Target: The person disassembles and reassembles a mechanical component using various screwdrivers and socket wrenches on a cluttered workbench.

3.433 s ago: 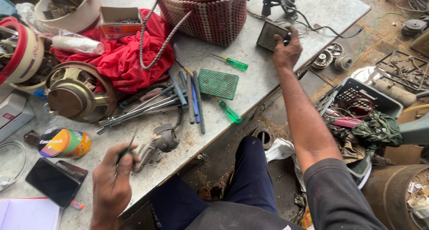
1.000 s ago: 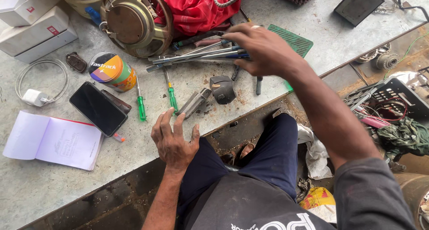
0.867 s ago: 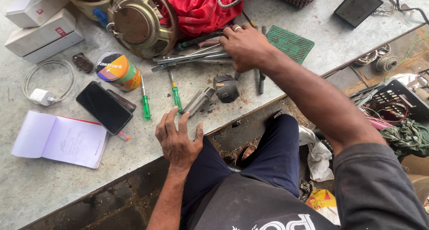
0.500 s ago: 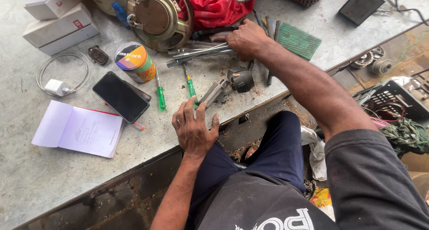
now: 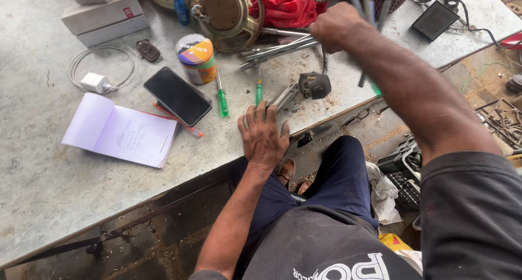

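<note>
right hand point(image 5: 340, 27) is raised over the far side of the counter point(image 5: 43, 171), fist closed around a bunch of thin tools point(image 5: 370, 10) sticking up and down from it. left hand point(image 5: 263, 133) lies flat and open at the counter's near edge, holding nothing. the loose metal rods point(image 5: 277, 46) lie just left of the right hand, long axis left-right, well beyond the left hand.

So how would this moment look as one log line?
left hand: flat on table | right hand: lifting tools | screwdrivers: lying nearby
</note>
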